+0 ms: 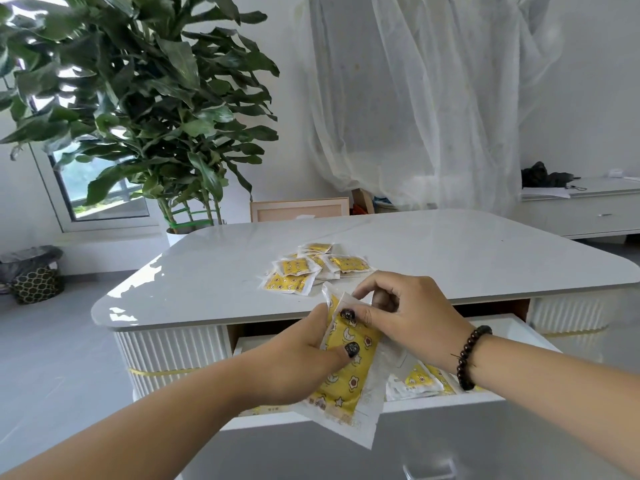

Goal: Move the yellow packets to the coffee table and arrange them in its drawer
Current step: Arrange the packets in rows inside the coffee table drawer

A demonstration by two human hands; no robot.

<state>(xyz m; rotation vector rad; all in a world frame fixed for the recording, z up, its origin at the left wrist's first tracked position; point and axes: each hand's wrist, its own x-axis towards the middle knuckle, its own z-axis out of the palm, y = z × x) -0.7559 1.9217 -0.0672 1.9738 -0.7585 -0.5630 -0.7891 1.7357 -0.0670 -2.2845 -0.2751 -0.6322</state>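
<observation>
**Both hands on packets over open drawer**

Coffee table counter [433, 247], white glossy top, drawer [512, 327] pulled out toward the camera. Loose pile of yellow packets [311, 268] on the counter, just behind the hands. More packets [420, 379] lie inside the drawer, right side. Left hand [294, 362] and right hand [412, 313] both grip a small held stack [346, 372] above the drawer; fingers curled round it.
</observation>
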